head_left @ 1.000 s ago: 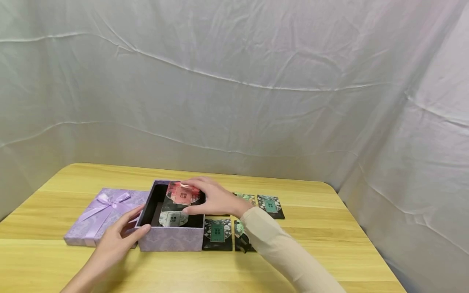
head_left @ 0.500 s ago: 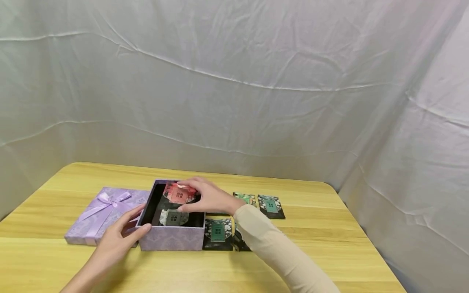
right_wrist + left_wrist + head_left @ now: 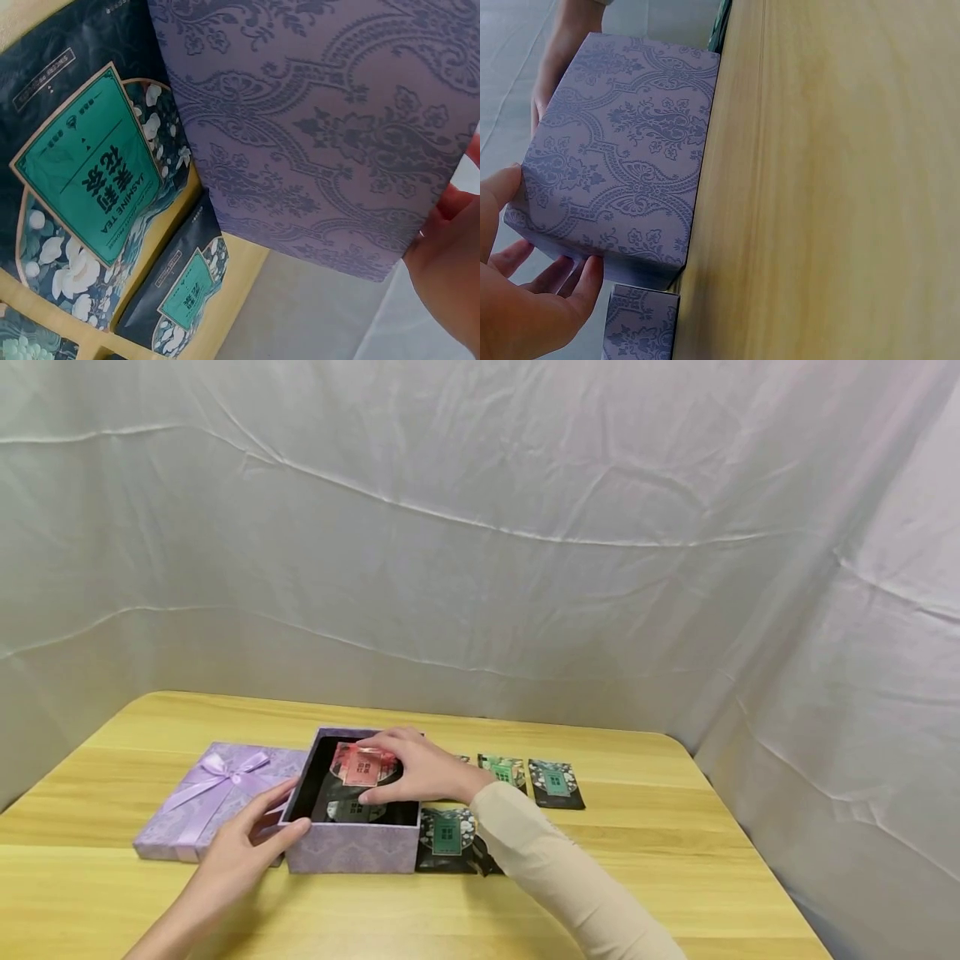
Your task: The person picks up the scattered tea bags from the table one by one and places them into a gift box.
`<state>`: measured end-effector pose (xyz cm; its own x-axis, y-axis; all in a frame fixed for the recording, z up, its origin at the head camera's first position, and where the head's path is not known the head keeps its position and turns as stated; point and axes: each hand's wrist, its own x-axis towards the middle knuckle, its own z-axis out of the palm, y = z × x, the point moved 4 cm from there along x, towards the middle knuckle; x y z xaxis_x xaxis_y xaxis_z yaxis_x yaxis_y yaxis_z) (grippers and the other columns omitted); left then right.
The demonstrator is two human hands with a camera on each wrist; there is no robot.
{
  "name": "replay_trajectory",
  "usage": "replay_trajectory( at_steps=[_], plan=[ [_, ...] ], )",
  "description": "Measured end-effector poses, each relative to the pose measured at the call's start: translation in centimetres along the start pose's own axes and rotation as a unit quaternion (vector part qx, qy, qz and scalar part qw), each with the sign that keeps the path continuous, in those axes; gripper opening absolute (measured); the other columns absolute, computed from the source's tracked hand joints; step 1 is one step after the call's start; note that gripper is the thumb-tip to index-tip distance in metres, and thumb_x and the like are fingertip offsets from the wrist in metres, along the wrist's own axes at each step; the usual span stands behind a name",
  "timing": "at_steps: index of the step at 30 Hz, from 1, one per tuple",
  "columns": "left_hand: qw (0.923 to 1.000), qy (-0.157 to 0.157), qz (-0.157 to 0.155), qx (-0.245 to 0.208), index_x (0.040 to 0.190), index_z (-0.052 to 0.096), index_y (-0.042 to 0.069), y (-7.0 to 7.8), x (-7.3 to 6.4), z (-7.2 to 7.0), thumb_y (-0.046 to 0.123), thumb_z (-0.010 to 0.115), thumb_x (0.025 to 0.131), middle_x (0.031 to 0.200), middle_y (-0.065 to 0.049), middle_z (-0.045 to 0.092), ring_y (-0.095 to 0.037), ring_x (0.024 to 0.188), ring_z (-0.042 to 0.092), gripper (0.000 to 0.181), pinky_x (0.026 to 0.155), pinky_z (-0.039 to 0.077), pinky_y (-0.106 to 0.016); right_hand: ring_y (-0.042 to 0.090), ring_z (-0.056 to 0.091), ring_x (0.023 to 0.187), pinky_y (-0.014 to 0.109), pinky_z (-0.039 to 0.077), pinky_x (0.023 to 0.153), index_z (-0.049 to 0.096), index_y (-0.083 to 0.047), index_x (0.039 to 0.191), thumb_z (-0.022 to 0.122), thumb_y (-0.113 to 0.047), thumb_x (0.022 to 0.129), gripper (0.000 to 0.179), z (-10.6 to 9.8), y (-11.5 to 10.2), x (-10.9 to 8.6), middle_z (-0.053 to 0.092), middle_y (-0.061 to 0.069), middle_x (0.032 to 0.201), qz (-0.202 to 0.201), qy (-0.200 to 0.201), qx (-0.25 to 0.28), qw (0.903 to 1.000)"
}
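A purple patterned gift box [image 3: 352, 850] stands uncovered near the table's middle. My left hand [image 3: 243, 847] grips its near left corner, the thumb on the rim and the fingers against the left side, as the left wrist view shows on the box wall [image 3: 630, 142]. With my right hand [image 3: 422, 770] reaching in from the right, I pinch a red-and-black tea packet [image 3: 363, 766] inside the box. It overlaps a packet with a pale label [image 3: 351, 811] lying inside. In the right wrist view the box side hides most of my right hand [image 3: 450, 274].
Left of the box lies its purple lid [image 3: 217, 797] with a ribbon bow. A jasmine tea packet [image 3: 447, 837] lies against the box's right side. Behind it are a green packet [image 3: 508, 772] and another dark packet [image 3: 555, 783]. My right sleeve covers part of others.
My right hand has moved the red-and-black packet slightly left and toward me, lower in the box, covering more of the pale-labelled packet. My left hand stays at the corner.
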<state>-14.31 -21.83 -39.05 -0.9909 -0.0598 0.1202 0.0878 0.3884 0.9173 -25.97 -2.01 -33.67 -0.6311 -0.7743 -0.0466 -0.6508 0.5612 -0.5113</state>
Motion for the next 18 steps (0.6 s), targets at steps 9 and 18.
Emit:
replay_trajectory(
  at_steps=[9, 18],
  plan=[
    [0.9999, -0.005, -0.014, 0.003, 0.149, 0.035, 0.005, -0.26, -0.07, 0.08, 0.021, 0.062, 0.096, 0.139, -0.035, 0.041, -0.046, 0.117, 0.051, 0.061, 0.072, 0.050, -0.026, 0.017, 0.026, 0.139, 0.046, 0.033, 0.106, 0.042, -0.029, 0.147, 0.069, -0.054, 0.084, 0.073, 0.53, -0.02, 0.31, 0.033, 0.001, 0.152, 0.000, 0.002, -0.012, 0.9999],
    [1.0000, 0.006, 0.003, 0.007, 0.147, 0.037, 0.003, -0.17, -0.05, 0.07, 0.018, 0.063, 0.095, 0.138, -0.034, 0.043, -0.044, 0.115, 0.054, 0.060, 0.074, 0.049, -0.024, 0.017, 0.025, 0.139, 0.043, 0.031, 0.108, 0.043, -0.022, 0.147, 0.066, -0.050, 0.088, 0.069, 0.74, -0.11, 0.35, 0.033, -0.001, 0.152, -0.024, 0.010, -0.038, 0.9989]
  ],
)
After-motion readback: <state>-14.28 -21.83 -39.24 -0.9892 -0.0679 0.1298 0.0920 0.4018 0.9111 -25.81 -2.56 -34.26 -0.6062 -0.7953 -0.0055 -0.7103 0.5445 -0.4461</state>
